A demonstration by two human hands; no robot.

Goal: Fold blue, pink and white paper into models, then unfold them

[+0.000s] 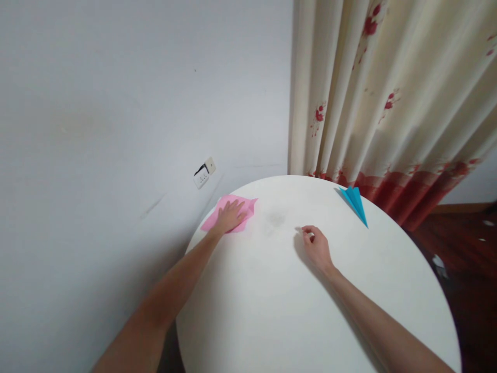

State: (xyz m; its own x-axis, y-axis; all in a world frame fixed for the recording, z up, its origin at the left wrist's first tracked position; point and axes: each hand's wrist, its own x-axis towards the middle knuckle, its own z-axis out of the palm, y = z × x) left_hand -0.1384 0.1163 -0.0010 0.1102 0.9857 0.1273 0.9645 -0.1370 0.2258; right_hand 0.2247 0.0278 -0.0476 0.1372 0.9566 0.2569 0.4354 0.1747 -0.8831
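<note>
Pressing pink paper [230, 213] flat at tabletop [272, 290] far-left edge, left hand [232, 216] fingers spread, grasping nothing. Right hand [317, 247] resting loosely curled, empty. Advising keeping palm flat, avoiding creases. Blue paper plane [354, 202] lying apart.

- Between my left hand [230, 216] and right hand [316, 247] the surface [272, 311] lies bare, open to pass.
- The blue paper plane [355, 203] sits at the far edge, well apart from my right hand.
- Wall [116, 103] and curtain [388, 93] close off the far side.
</note>
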